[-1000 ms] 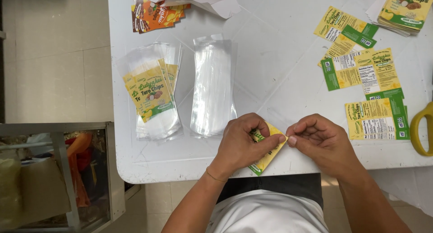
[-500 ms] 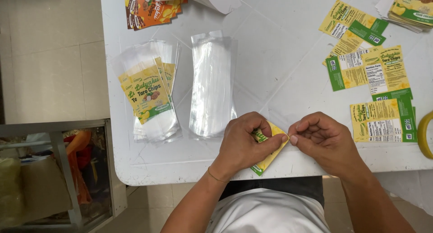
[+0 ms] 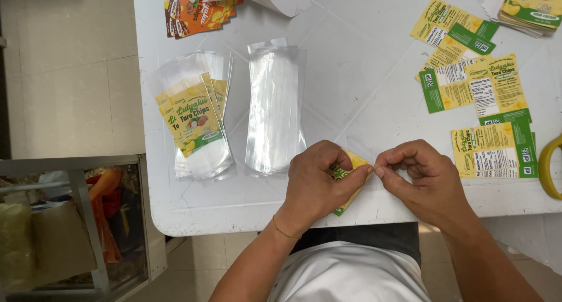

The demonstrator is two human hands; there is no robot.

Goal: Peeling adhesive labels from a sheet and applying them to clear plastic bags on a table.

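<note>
Pinching a folded yellow-green label (image 3: pixel 345 174) at the near edge of the counter (image 3: pixel 363 103), the left hand (image 3: pixel 319 182) has its fingers clenched around it, thumb pressed on its top corner. The right hand (image 3: pixel 418 179) meets it there, fingers curled and thumb tip touching that same corner. Just beyond the left hand lies a stack of clear bags (image 3: pixel 274 106); further left, toward the left edge, a fan of bags with labels inside (image 3: pixel 193 123). Flat labels (image 3: pixel 474 85) lie spread toward the right edge. Orange packets (image 3: pixel 196 12) sit at the far edge. A yellow loop (image 3: pixel 547 167) pokes in at the right edge.
</note>
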